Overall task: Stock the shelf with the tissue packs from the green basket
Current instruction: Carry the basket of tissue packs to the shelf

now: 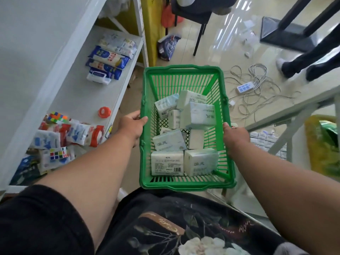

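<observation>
Green plastic is filling the middle of the view: a slatted basket [184, 74] is being held out in front of the person, above the floor and just to the right of the white shelf [77, 96]. The left hand [131, 125] is gripping the basket's left rim, its fingers curling over the edge, while the right hand [236, 136] is clasping the right rim in the same way, thumb lying on top of it. Inside the basket, the tissue packs [185, 137] are lying in a loose heap, some flat and some tilted against one another, pale green and white in their wrappers; none of them is sitting on the shelf. On that shelf, a pile of blue and white packets [108, 63] is resting toward the far end, an orange ring [104, 112] is lying near the front edge, and red, white and blue packets [73, 134] are crowding the near end, with two puzzle cubes among them: one [56, 116] sitting behind them and another [58, 153] lying closer to the person. Beyond the basket, a tangle of pale cables and a white power strip [244, 87] are sprawling across the glossy tiled floor. Another person's dark trouser legs [311, 61] are standing at the right edge.
</observation>
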